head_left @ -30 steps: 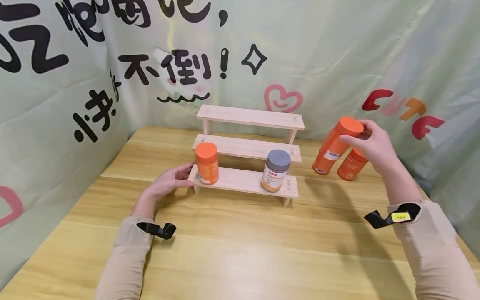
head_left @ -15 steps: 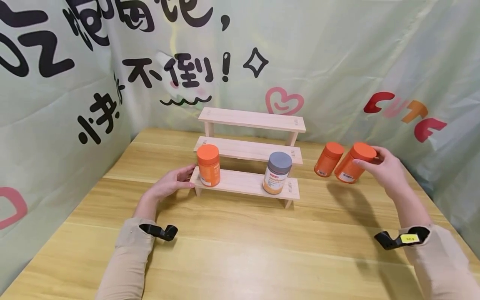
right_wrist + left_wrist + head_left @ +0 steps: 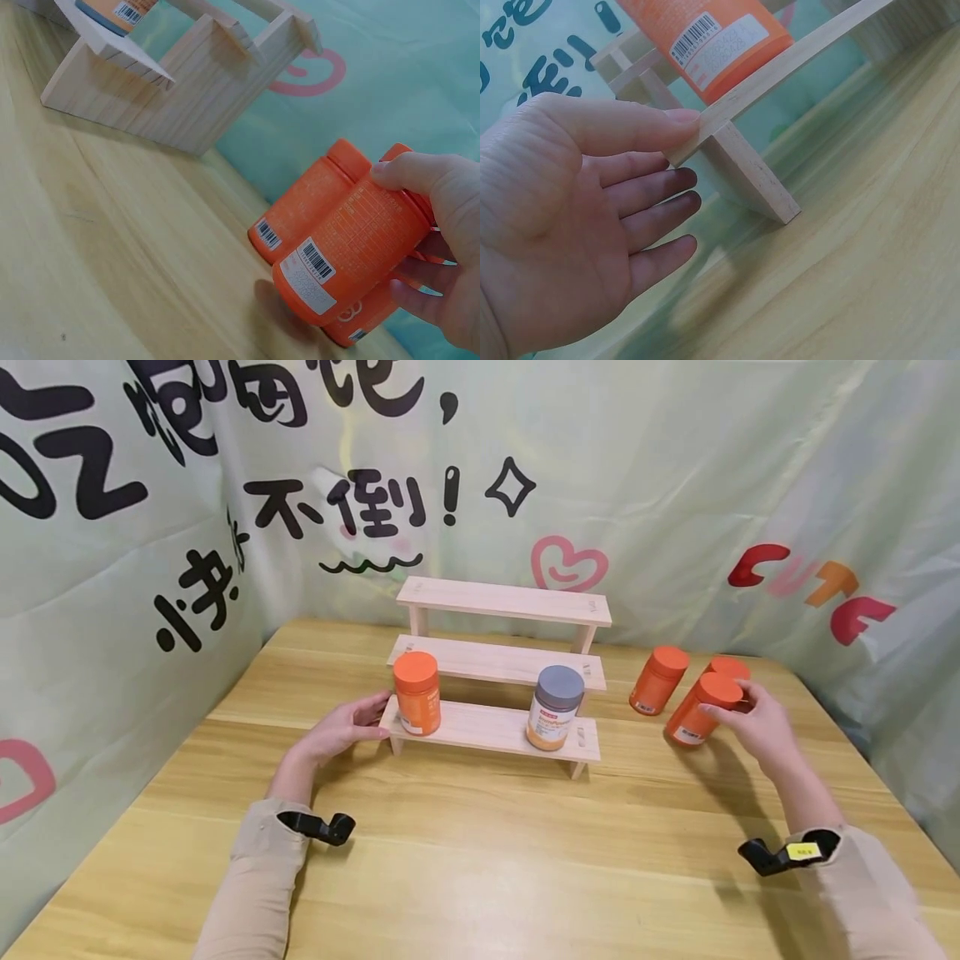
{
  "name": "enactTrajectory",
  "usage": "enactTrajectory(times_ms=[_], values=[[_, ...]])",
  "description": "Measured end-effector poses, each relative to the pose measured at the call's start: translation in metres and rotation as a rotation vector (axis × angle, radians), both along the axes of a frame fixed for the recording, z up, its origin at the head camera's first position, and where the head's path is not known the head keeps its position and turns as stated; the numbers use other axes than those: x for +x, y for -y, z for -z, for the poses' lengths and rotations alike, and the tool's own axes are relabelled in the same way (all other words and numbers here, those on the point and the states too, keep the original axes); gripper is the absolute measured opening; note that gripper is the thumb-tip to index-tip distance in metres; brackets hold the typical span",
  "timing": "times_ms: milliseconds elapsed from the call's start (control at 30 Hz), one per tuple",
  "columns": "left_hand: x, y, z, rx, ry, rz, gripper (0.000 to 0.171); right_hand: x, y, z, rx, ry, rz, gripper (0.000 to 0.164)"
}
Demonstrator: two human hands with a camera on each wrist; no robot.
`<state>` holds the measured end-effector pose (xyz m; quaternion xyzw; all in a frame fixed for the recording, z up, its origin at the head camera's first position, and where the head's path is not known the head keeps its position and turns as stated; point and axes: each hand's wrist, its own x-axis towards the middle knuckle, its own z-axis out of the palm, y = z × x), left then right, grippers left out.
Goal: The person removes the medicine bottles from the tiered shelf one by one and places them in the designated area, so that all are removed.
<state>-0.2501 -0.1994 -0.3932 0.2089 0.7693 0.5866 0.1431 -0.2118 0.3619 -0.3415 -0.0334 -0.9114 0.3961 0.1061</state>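
At the left end of the lowest step of a three-tier wooden stand [image 3: 480, 724], my left hand [image 3: 333, 727] holds the board's corner, thumb along its edge [image 3: 705, 135]. Its other fingers spread beside the end. An orange jar [image 3: 417, 693] stands upright on that step at the left, and a grey-lidded jar [image 3: 555, 708] at the right. My right hand [image 3: 761, 722] grips another orange jar [image 3: 693, 718] near its lid, close over the table with its shadow beside the base [image 3: 304, 300]. Behind it, a second orange jar [image 3: 731, 667] is mostly hidden.
A further orange jar [image 3: 658, 681] stands on the table [image 3: 480, 860] between the stand and the held jar. The upper two steps, the middle [image 3: 495, 662] and top [image 3: 502, 600], rise behind the lowest. A printed curtain [image 3: 675, 460] hangs behind the table.
My right hand has moved its orange jar from beside the left table jar to the right, then nearer me, uncovering the jar behind. My left hand stays at the stand's end.
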Motion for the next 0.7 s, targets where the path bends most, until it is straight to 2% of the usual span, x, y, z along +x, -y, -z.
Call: enactTrajectory(times_ms=[333, 700], values=[[0.0012, -0.0005, 0.0002, -0.001, 0.015, -0.012, 0.075, 0.0016, 0.0015, 0.0055, 0.032, 0.034, 0.001, 0.070], [0.0011, 0.0005, 0.0005, 0.000, 0.012, -0.007, 0.075, 0.0027, 0.0006, 0.0093, 0.027, 0.024, -0.007, 0.072]])
